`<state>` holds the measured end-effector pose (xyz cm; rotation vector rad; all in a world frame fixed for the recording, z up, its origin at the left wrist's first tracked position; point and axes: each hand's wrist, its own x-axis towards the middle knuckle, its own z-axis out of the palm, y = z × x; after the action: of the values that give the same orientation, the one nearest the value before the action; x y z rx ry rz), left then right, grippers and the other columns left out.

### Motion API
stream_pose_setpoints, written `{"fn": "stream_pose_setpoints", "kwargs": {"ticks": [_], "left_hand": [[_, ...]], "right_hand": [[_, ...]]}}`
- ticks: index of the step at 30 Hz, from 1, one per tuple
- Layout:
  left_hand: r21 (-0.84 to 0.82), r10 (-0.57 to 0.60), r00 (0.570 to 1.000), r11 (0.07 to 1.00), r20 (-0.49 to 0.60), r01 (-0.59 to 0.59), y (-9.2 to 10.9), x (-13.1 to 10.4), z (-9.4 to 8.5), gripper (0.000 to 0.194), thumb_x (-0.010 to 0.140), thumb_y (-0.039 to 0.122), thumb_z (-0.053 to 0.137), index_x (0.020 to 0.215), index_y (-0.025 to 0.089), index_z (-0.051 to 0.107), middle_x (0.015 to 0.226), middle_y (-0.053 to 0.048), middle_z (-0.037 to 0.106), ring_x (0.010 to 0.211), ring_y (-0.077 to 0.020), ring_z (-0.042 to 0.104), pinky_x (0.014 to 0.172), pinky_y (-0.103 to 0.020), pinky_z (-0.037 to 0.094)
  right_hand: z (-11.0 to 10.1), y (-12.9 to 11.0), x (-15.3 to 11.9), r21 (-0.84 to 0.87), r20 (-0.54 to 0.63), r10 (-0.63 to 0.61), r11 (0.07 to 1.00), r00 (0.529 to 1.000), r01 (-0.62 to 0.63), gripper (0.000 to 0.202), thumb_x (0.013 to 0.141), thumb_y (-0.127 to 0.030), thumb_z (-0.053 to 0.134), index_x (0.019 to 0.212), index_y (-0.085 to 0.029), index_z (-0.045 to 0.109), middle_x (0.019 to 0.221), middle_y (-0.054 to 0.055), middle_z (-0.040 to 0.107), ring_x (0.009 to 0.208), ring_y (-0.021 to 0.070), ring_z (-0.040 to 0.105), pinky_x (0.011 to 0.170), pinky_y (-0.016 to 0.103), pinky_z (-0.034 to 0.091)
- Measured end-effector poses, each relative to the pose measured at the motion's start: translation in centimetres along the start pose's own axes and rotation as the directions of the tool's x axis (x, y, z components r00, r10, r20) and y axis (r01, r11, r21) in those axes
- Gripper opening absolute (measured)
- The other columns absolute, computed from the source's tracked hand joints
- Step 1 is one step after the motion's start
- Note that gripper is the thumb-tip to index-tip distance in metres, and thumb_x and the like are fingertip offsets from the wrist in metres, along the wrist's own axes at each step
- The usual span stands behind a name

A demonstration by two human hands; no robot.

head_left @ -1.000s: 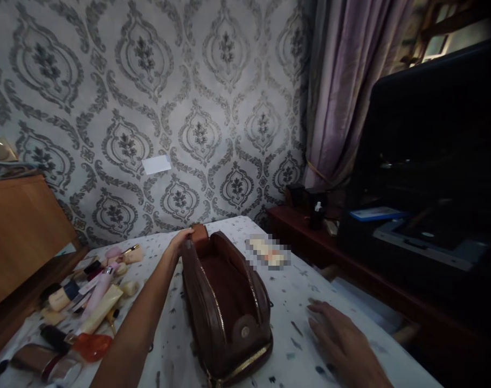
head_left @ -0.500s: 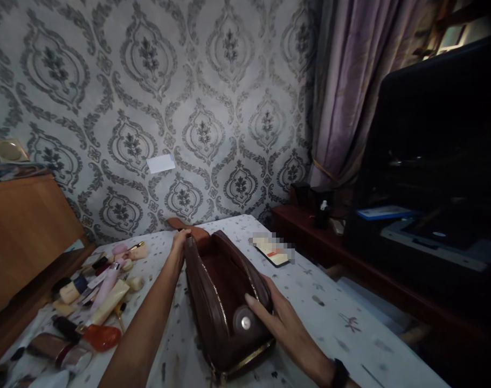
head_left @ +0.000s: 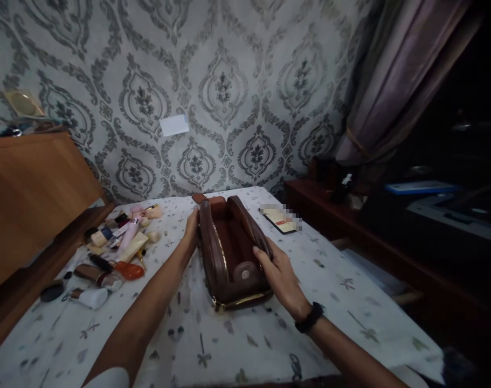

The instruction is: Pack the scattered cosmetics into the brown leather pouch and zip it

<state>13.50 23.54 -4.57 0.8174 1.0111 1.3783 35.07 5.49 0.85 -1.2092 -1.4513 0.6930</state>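
Note:
A brown leather toiletry bag [head_left: 216, 283] lies on the patterned white cloth with its zipped top spread wide, and its dark inside looks bare. Along its far left side, my left hand [head_left: 192, 229] grips the wall; most of those fingers are hidden behind the edge. On the right, my right hand [head_left: 279, 275] pinches the near rim, thumb over the inner edge and fingers outside. A round snap shows on a tab at the near end, and a gold zipper runs below it. The orange-brown strap [head_left: 200, 198] sticks out at the far end.
Makeup tubes and bottles lie heaped at left, among them an orange bottle [head_left: 129, 270] and a white-capped bottle [head_left: 89, 297]. A phone [head_left: 283, 223], partly pixelated, rests right of the bag. A wooden headboard [head_left: 35, 178] borders the left; a dark red shelf [head_left: 305, 199] stands at right.
The view has shifted, so the bag appears smaller and higher and more of the near cloth shows. Both hands stay on the bag's sides, which look a little closer together.

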Motion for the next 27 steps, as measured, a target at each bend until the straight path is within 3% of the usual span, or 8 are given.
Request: {"fn": "stream_pose_setpoints", "kwargs": {"ticks": [6, 13, 14, 16, 18, 20, 24, 27], "left_hand": [[0.344, 0.293, 0.956, 0.898, 0.001, -0.276, 1.6, -4.1, -0.4, 0.032, 0.091, 0.044, 0.053, 0.102, 0.017, 0.065, 0.118, -0.010, 0.067, 0.125, -0.0282, 0.049, 0.112, -0.037, 0.033], [0.690, 0.299, 0.934, 0.634, 0.198, -0.349, -0.3, -18.1, -5.8, 0.042, 0.070, 0.026, 0.074, 0.111, 0.021, 0.070, 0.139, -0.016, 0.057, 0.139, -0.0433, 0.035, 0.121, -0.057, 0.010], [0.729, 0.272, 0.928, 0.576, 0.256, -0.370, -0.7, -19.9, -6.3, 0.044, 0.073, 0.026, 0.071, 0.117, 0.025, 0.068, 0.141, -0.013, 0.056, 0.140, -0.0423, 0.036, 0.121, -0.059, 0.010], [0.804, 0.185, 0.824, 0.187, 0.536, -0.565, -1.1, -22.5, -6.8, 0.051, 0.085, 0.029, 0.057, 0.136, 0.036, 0.054, 0.147, -0.004, 0.051, 0.137, -0.0347, 0.044, 0.120, -0.053, 0.027], [0.743, 0.173, 0.728, -0.039, 0.664, -0.668, -0.4, -23.7, -6.6, 0.055, 0.086, 0.022, 0.054, 0.136, 0.044, 0.050, 0.134, 0.002, 0.062, 0.122, -0.0291, 0.059, 0.114, -0.044, 0.041], [0.709, 0.246, 0.672, -0.109, 0.698, -0.697, 1.2, -23.6, -5.5, 0.051, 0.086, 0.017, 0.051, 0.128, 0.045, 0.053, 0.111, 0.003, 0.071, 0.102, -0.0245, 0.068, 0.100, -0.038, 0.053], [0.720, 0.466, 0.620, -0.054, 0.631, -0.692, 5.2, -21.9, -1.5, 0.043, 0.093, 0.023, 0.049, 0.134, 0.034, 0.044, 0.126, -0.006, 0.061, 0.118, -0.0234, 0.058, 0.099, -0.038, 0.052], [0.739, 0.499, 0.637, -0.012, 0.588, -0.674, 6.2, -20.9, 1.4, 0.053, 0.095, 0.034, 0.049, 0.145, 0.028, 0.033, 0.149, -0.013, 0.038, 0.138, -0.0295, 0.041, 0.107, -0.047, 0.045]], "right_hand": [[-2.2, 2.3, -0.3, -0.018, 0.067, -0.003, 1.000, 0.998, 0.005, 0.055, 0.089, -0.054, 0.049, 0.133, -0.022, 0.055, 0.134, 0.009, 0.062, 0.130, 0.0296, 0.051, 0.112, 0.046, 0.038], [-6.1, 8.9, -1.8, -0.462, 0.199, 0.004, 0.882, 0.980, 0.090, 0.063, 0.087, -0.059, 0.043, 0.136, -0.020, 0.052, 0.141, 0.014, 0.056, 0.130, 0.0352, 0.051, 0.113, 0.056, 0.036], [-6.4, 9.8, -2.3, -0.521, 0.248, -0.023, 0.840, 0.969, 0.153, 0.062, 0.085, -0.059, 0.046, 0.132, -0.020, 0.056, 0.141, 0.015, 0.056, 0.132, 0.0361, 0.049, 0.114, 0.058, 0.034], [-6.8, 10.7, -3.1, -0.590, 0.257, -0.035, 0.785, 0.966, 0.186, 0.056, 0.087, -0.056, 0.044, 0.125, -0.019, 0.062, 0.140, 0.015, 0.056, 0.133, 0.0361, 0.048, 0.114, 0.059, 0.033], [-7.1, 10.2, -3.5, -0.596, 0.228, -0.007, 0.789, 0.974, 0.145, 0.053, 0.088, -0.055, 0.042, 0.121, -0.019, 0.065, 0.139, 0.015, 0.057, 0.133, 0.0351, 0.049, 0.113, 0.058, 0.035], [-7.1, 8.4, -3.3, -0.537, 0.168, 0.047, 0.842, 0.985, 0.051, 0.052, 0.090, -0.056, 0.039, 0.119, -0.021, 0.064, 0.133, 0.014, 0.062, 0.128, 0.0335, 0.054, 0.110, 0.054, 0.041], [-6.0, 3.0, -2.0, -0.274, 0.129, 0.039, 0.962, 0.991, -0.002, 0.054, 0.094, -0.058, 0.034, 0.124, -0.021, 0.059, 0.133, 0.012, 0.062, 0.124, 0.0283, 0.056, 0.110, 0.048, 0.041], [-4.6, 0.1, -1.4, -0.109, 0.108, -0.039, 0.993, 0.993, 0.050, 0.053, 0.093, -0.059, 0.039, 0.128, -0.022, 0.056, 0.133, 0.012, 0.062, 0.123, 0.0275, 0.056, 0.108, 0.047, 0.042]]}}
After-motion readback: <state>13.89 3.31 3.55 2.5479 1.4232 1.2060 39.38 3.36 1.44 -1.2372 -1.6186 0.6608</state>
